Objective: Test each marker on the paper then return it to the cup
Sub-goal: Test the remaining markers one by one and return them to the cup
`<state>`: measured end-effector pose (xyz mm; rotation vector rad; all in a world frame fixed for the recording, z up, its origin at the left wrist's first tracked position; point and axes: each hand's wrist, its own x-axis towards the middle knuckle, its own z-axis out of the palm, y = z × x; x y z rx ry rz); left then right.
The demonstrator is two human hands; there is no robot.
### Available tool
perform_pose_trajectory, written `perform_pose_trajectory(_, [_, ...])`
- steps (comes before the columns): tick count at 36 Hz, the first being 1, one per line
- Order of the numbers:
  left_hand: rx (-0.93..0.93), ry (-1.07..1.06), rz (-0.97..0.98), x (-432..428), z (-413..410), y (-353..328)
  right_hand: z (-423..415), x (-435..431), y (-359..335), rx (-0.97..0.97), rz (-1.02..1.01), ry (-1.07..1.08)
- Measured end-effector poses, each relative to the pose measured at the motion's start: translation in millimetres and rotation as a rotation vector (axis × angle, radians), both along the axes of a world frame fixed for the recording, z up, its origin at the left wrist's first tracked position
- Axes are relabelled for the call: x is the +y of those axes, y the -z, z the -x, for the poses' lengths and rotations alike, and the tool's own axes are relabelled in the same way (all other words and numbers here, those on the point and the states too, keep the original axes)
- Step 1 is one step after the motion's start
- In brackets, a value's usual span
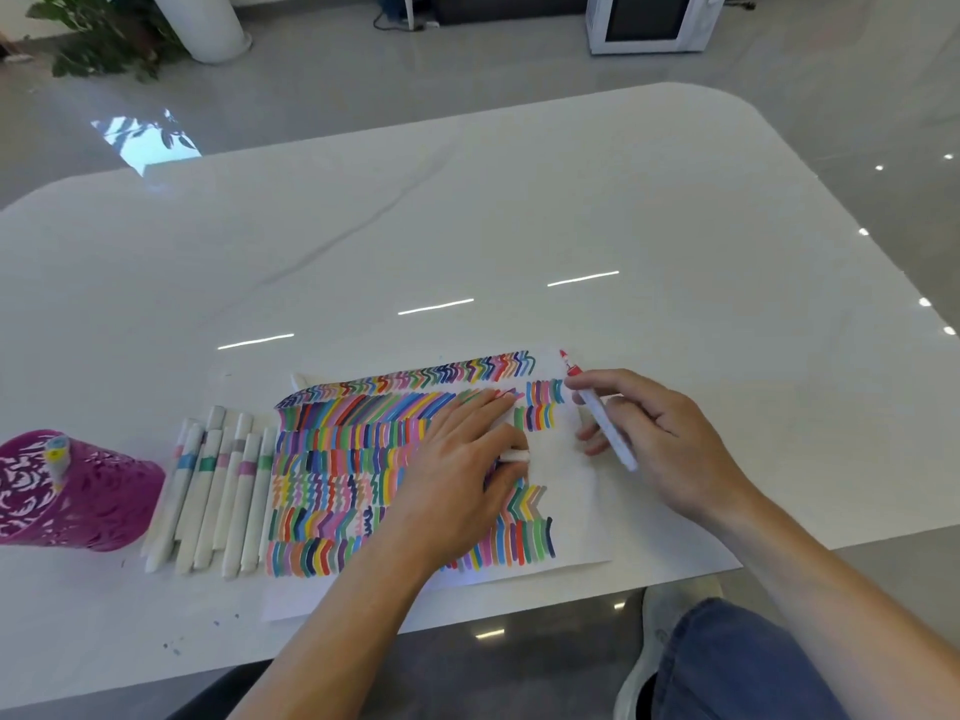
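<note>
Head view: the right hand (670,433) pinches a red marker (602,413) mid-barrel, red tip up and clear of the sheet, just off the paper's (571,491) far right corner. It looks light, stiff and smooth, so I'd grip nearer the tip for control. White barrel, red nib end. The left hand (457,470) lies flat on the paper near the table's (519,226) front edge, fingers curled over a small white piece, likely the cap. Rows of coloured strokes nearly fill the sheet. More white markers (218,491) lie beside its left edge, and the pink cup (104,496) stands by the table's left edge, one marker inside.
</note>
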<state>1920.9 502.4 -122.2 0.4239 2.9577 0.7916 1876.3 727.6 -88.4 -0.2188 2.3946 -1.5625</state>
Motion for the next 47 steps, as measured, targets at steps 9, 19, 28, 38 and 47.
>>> perform_pose_trajectory(9, [-0.002,-0.020,-0.011,-7.5,-3.6,0.6,2.2,-6.6,14.3,-0.005,0.042,0.058])
perform_pose_trajectory(19, [-0.005,-0.018,-0.031,-10.6,-6.4,2.1,-2.5,-17.1,21.3,-0.028,0.181,0.177])
perform_pose_trajectory(28, [-0.007,-0.017,-0.071,-11.5,-6.5,4.4,-6.6,-22.6,21.1,-0.025,0.127,0.208])
perform_pose_trajectory(38, [-0.007,-0.013,-0.088,-11.9,-6.0,5.4,-4.5,-26.7,20.7,-0.015,0.006,0.209])
perform_pose_trajectory(47, [-0.013,0.002,-0.071,-11.3,-5.7,1.1,-0.3,-25.1,22.3,-0.019,-0.014,0.179])
